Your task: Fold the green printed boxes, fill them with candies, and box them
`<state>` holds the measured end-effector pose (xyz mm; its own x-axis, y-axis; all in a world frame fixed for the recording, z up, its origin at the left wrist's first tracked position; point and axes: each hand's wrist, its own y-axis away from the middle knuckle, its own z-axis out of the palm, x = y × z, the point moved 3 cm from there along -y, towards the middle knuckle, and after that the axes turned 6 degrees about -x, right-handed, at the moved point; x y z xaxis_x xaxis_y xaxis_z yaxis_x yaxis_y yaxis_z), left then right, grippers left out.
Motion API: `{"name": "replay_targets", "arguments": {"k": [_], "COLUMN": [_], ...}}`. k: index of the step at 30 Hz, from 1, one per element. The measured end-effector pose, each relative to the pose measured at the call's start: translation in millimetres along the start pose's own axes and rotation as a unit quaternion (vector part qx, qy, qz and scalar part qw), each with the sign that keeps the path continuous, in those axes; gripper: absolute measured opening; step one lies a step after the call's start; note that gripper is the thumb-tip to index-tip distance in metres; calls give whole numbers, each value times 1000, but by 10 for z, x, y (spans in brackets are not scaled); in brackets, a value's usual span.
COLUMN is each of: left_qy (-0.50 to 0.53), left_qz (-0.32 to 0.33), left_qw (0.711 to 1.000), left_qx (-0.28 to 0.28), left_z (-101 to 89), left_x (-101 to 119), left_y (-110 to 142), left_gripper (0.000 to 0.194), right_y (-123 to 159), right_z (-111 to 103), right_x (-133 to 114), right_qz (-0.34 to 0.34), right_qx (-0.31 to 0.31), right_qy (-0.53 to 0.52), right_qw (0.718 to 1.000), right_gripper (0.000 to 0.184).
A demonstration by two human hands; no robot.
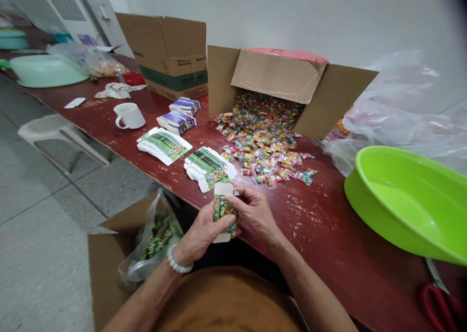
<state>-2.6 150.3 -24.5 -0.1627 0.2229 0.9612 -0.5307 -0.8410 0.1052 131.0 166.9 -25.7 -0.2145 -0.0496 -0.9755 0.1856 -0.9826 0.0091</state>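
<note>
A small green printed candy carton (223, 209) is held upright at the table's front edge, its white end flaps sticking out at top and bottom. My left hand (204, 230) wraps round its side, thumb across the front. With thumb and fingers, my right hand (253, 210) pinches its upper right edge by the flap. Just beyond lies a fanned stack of flat green cartons (207, 165), and another such stack (164, 144) is to its left. Small clear packets of colourful candy (270, 152) spill toward my hands from an open cardboard box (277, 76).
A lime green basin (379, 210) stands at the right, with red-handled scissors (434, 303) below it. A white mug (128, 116), purple cartons (177, 121) and a closed cardboard box (171, 54) are at the left. Below, an open box (105, 268) holds a bag of green packets (157, 237).
</note>
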Motion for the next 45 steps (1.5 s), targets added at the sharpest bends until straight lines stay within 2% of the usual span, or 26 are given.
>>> {"name": "replay_targets", "arguments": {"k": [3, 7, 10, 12, 14, 17, 19, 21, 24, 27, 30, 36, 38, 39, 41, 44, 45], "left_qy": [32, 92, 88, 54, 5, -74, -96, -95, -96, -103, -89, -101, -107, -105, -74, 18, 47], "left_qz": [-25, -66, -19, 17, 54, 121, 153, 164, 159, 112, 69, 55, 56, 59, 69, 62, 44], "left_qw": [999, 993, 996, 998, 995, 975, 964, 965, 969, 976, 982, 983, 984, 984, 985, 984, 986], "left_qx": [33, 26, 13, 27, 78, 171, 193, 180, 162, 158, 151, 142, 132, 131, 139, 163, 156], "left_z": [31, 44, 29, 2, -47, -119, -134, -125, -116, -137, -166, -188, -178, -172, -166, -160, -147], "left_x": [-25, -57, -35, -21, -20, -31, -41, -36, 19, 76, 99, 84, 72, 67, 55, 31, 17], "left_y": [-8, -32, -57, -61, -45, 7, 39, 59, 86, 110, 120, 96, 86, 81, 72, 65, 64], "left_gripper": [39, 41, 38, 40, 44, 52, 58, 58, 48, 36, 31, 27, 25, 24, 25, 43, 48], "right_y": [26, 38, 30, 19, 9, 7, 19, 39, 81, 112, 93, -4, -9, -6, 8, 36, 48], "right_z": [50, 66, 25, -13, -39, -30, 4, 48, 79, 43, -13, -111, -127, -132, -143, -152, -150], "right_x": [-5, -19, 48, 93, 110, 79, 42, 15, 12, 14, -21, -73, -52, -38, -19, -14, -15], "right_qz": [21, -20, -38, -48, -59, -72, -81, -87, -90, -94, -88, -16, 4, 8, -7, -76, -97], "right_qx": [13, 24, 66, 92, 104, 99, 90, 75, 65, 69, 34, -22, -43, -53, -56, -19, -7], "right_qy": [-34, -75, -61, -39, -21, -16, -28, -43, -38, 20, 74, -4, -10, 6, 71, 171, 189], "right_qw": [999, 997, 995, 994, 993, 992, 992, 992, 993, 993, 993, 1000, 999, 999, 996, 982, 977], "right_gripper": [29, 40, 37, 34, 33, 33, 32, 28, 26, 21, 17, 28, 34, 31, 19, 9, 7]}}
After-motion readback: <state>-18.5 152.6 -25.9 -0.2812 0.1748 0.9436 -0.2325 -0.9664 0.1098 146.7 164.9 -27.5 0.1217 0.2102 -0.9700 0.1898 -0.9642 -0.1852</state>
